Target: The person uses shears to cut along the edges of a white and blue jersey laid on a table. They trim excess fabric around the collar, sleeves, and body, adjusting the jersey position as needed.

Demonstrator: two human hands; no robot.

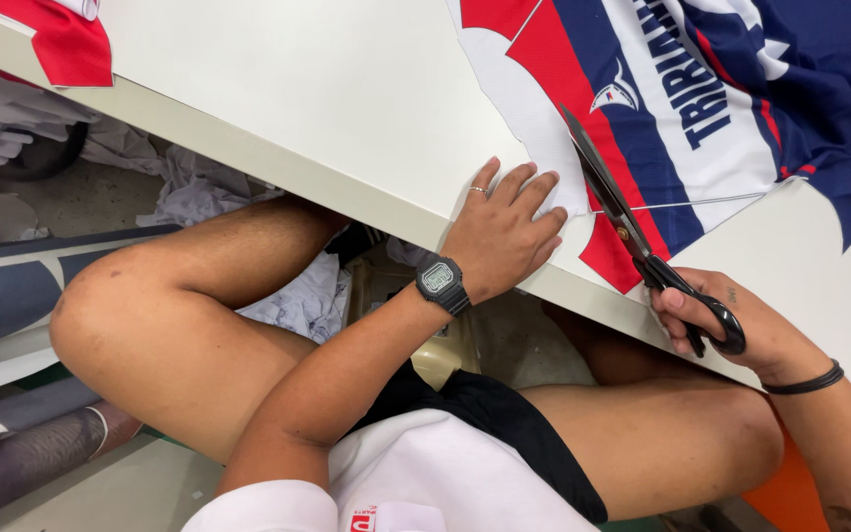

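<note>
I look down on a white table (347, 89) whose edge runs aslant across my view. On it lies a printed fabric sheet (662, 108) in red, white and navy, and another red piece (66, 44) sits at the far corner. Below the edge, crumpled pale cloth scraps (297, 296) heap on the floor beside my knees. My left hand (504, 232) lies flat, fingers spread, pressing the fabric's white margin. My right hand (731, 320) grips black-handled scissors (622, 217), blades parted over the red part. No containers show.
</note>
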